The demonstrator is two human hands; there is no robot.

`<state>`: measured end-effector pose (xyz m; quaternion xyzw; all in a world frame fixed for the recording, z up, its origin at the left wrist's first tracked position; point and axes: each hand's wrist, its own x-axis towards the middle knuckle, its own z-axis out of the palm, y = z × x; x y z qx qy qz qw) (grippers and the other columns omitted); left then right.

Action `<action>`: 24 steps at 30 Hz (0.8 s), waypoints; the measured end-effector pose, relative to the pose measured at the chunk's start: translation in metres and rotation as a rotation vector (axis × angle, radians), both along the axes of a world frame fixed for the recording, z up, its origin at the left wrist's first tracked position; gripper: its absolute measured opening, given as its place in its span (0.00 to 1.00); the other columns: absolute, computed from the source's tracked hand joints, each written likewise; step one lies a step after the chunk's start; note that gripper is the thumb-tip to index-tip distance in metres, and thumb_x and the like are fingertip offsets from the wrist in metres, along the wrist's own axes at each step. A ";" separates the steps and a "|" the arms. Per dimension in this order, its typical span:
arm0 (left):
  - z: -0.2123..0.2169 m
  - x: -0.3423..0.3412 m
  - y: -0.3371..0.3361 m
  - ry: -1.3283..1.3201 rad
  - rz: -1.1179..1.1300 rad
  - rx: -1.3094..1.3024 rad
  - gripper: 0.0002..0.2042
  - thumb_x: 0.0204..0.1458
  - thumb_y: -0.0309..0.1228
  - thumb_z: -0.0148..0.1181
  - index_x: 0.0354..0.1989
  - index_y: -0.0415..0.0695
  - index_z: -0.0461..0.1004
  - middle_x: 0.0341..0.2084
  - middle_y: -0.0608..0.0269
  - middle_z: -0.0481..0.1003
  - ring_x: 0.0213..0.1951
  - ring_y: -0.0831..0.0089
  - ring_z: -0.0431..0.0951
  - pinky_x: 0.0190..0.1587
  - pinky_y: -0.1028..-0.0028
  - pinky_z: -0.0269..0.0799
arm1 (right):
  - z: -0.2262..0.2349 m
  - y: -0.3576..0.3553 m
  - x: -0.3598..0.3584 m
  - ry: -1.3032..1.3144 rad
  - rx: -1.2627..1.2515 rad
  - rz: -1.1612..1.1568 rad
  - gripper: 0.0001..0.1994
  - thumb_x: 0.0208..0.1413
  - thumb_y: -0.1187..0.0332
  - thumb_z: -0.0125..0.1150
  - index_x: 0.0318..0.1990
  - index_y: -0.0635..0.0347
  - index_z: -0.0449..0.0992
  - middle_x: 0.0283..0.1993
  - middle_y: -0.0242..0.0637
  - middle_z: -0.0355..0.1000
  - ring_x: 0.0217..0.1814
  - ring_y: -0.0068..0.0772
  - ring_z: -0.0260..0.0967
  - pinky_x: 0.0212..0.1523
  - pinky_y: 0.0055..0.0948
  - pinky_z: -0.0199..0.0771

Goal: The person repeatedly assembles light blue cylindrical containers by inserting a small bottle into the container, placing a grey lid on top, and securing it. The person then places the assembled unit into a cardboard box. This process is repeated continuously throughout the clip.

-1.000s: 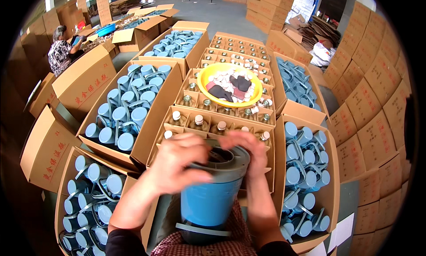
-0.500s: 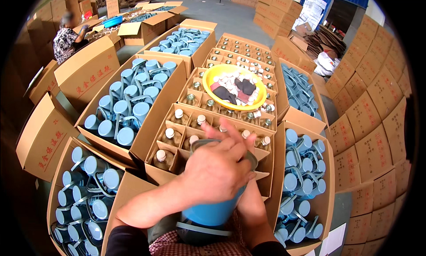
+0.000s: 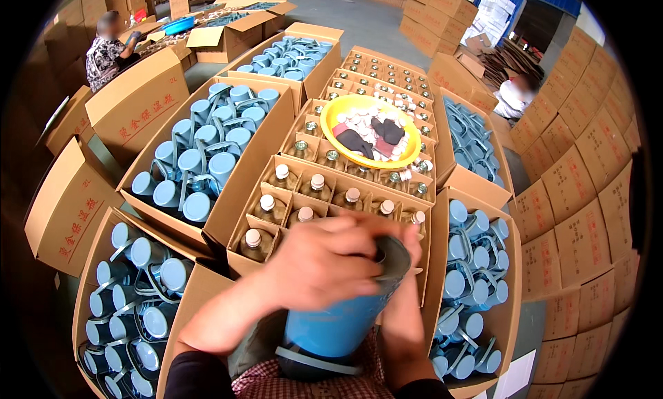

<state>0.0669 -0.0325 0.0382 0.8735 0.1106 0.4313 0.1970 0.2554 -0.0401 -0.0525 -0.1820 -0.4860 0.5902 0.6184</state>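
A blue thermos flask body (image 3: pixel 328 326) is tilted in front of me, its handled dark end low by my lap. Its dark grey rim (image 3: pixel 395 264) leans up to the right. My left hand (image 3: pixel 321 261) curls its fingers over the near left side of that rim, and they are slightly blurred. On the far right side, my right hand (image 3: pixel 409 250) wraps round the upper flask, mostly hidden behind it. Just beyond my hands, a divided carton (image 3: pixel 238 257) holds glass bottles (image 3: pixel 316 186) with white and pinkish stoppers.
A yellow basin (image 3: pixel 327 140) of pale stoppers and dark cloth pieces rests on the bottle cartons. Open cartons of blue handled flasks stand left (image 3: pixel 206 133) and right (image 3: pixel 476 257). Stacked boxes (image 3: pixel 563 226) line the right. Two people (image 3: pixel 103 57) (image 3: pixel 514 98) sit farther off.
The flask's rim has tilted right and shows more. My left hand has shifted slightly down and left, its fingers lower on the rim. A person has come into view at the far right.
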 end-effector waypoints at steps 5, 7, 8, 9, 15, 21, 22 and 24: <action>-0.023 -0.032 0.025 -0.170 -0.275 -0.175 0.11 0.43 0.34 0.63 0.28 0.38 0.80 0.30 0.59 0.76 0.31 0.66 0.72 0.34 0.70 0.66 | 0.046 -0.019 -0.001 -0.561 0.255 -0.235 0.29 0.57 0.52 0.35 0.31 0.68 0.80 0.38 0.53 0.76 0.49 0.53 0.72 0.59 0.46 0.59; -0.025 -0.032 0.020 -0.285 -0.376 -0.437 0.13 0.45 0.35 0.60 0.26 0.35 0.80 0.33 0.55 0.76 0.33 0.68 0.73 0.38 0.70 0.68 | 0.059 -0.026 0.005 -0.551 0.327 -0.196 0.25 0.55 0.56 0.40 0.31 0.67 0.81 0.39 0.52 0.77 0.48 0.51 0.72 0.57 0.44 0.61; -0.038 -0.031 0.023 -0.443 -0.358 -0.520 0.17 0.49 0.40 0.56 0.27 0.34 0.79 0.37 0.52 0.75 0.38 0.68 0.73 0.43 0.69 0.68 | 0.067 -0.033 0.011 -0.525 0.386 -0.140 0.22 0.53 0.57 0.43 0.33 0.65 0.81 0.40 0.49 0.77 0.49 0.48 0.72 0.57 0.41 0.61; -0.048 -0.024 0.026 -0.503 -0.270 -0.590 0.19 0.50 0.41 0.54 0.29 0.33 0.78 0.39 0.52 0.75 0.39 0.67 0.74 0.45 0.69 0.68 | 0.076 -0.039 0.017 -0.500 0.442 -0.085 0.19 0.51 0.59 0.46 0.35 0.64 0.81 0.41 0.46 0.77 0.50 0.45 0.72 0.57 0.39 0.61; -0.159 0.055 -0.008 -0.442 -0.483 -1.850 0.17 0.57 0.38 0.48 0.36 0.34 0.77 0.40 0.56 0.76 0.39 0.71 0.75 0.45 0.72 0.70 | 0.148 -0.045 0.012 -0.947 0.625 0.281 0.10 0.43 0.77 0.55 0.32 0.63 0.82 0.39 0.43 0.78 0.40 0.40 0.75 0.47 0.32 0.68; -0.177 0.072 -0.027 -0.336 -0.552 -1.884 0.16 0.58 0.36 0.49 0.36 0.34 0.77 0.38 0.58 0.77 0.37 0.71 0.75 0.44 0.73 0.70 | 0.193 -0.088 -0.010 -1.367 0.868 0.153 0.13 0.40 0.73 0.64 0.38 0.51 0.78 0.34 0.29 0.76 0.40 0.32 0.72 0.33 0.26 0.74; -0.181 0.073 -0.029 -0.309 -0.548 -1.881 0.16 0.58 0.36 0.49 0.36 0.34 0.77 0.38 0.59 0.77 0.37 0.71 0.75 0.43 0.73 0.70 | 0.197 -0.092 -0.011 -1.461 0.802 0.133 0.12 0.39 0.71 0.65 0.36 0.51 0.77 0.31 0.29 0.75 0.39 0.32 0.71 0.32 0.28 0.73; -0.188 0.075 -0.036 -0.248 -0.535 -1.841 0.16 0.58 0.36 0.49 0.36 0.34 0.77 0.37 0.59 0.77 0.37 0.72 0.75 0.43 0.73 0.71 | 0.203 -0.100 -0.010 -1.634 0.655 0.090 0.12 0.38 0.66 0.67 0.33 0.53 0.74 0.26 0.29 0.73 0.37 0.31 0.70 0.30 0.32 0.72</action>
